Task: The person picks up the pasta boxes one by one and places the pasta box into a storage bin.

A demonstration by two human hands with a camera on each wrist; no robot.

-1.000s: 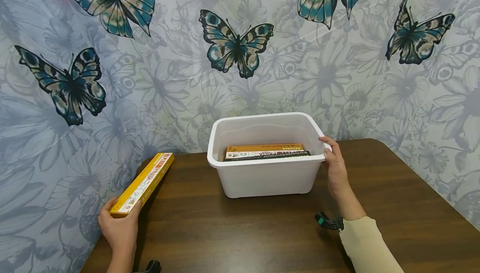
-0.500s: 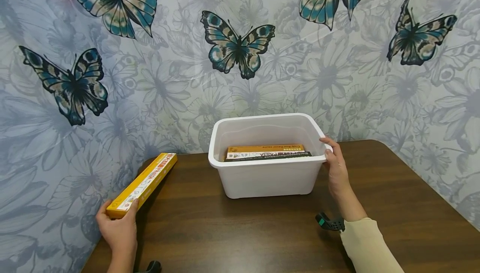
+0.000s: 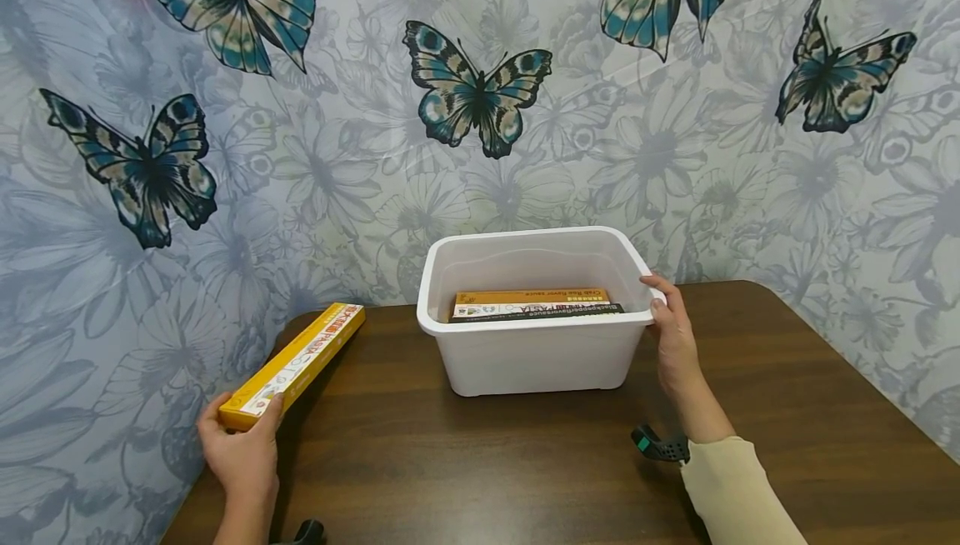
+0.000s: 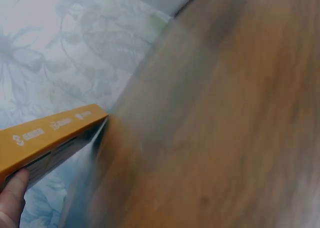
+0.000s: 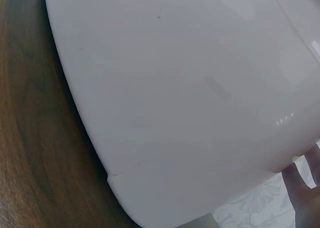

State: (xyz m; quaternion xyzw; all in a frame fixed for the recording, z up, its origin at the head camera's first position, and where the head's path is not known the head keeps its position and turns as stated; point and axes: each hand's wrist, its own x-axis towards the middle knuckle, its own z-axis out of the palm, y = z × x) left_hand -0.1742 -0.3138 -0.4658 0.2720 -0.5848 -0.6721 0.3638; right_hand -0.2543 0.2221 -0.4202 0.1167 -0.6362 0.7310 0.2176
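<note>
At the table's left side, my left hand [image 3: 243, 453] grips the near end of a long yellow pasta box [image 3: 300, 362], thumb on one side and fingers on the other. The box points away and to the right, its white label strip facing up. In the left wrist view a fingertip [image 4: 16, 188] presses the orange side of the pasta box [image 4: 55, 130]. My right hand [image 3: 675, 345] holds the right rim of a white plastic bin [image 3: 532, 357], whose wall [image 5: 170, 98] fills the right wrist view. Inside the bin lie a yellow box [image 3: 525, 297] and a dark-edged box [image 3: 540, 313].
The bin stands on a brown wooden table [image 3: 465, 470], near its back edge. Directly behind rises a wall [image 3: 337, 195] covered in floral and butterfly print. A black wristband [image 3: 660, 445] is on the right wrist.
The left hand has shifted the yellow pasta box's far end slightly to the right. The right hand stays on the bin's rim, and the bin has hardly moved.
</note>
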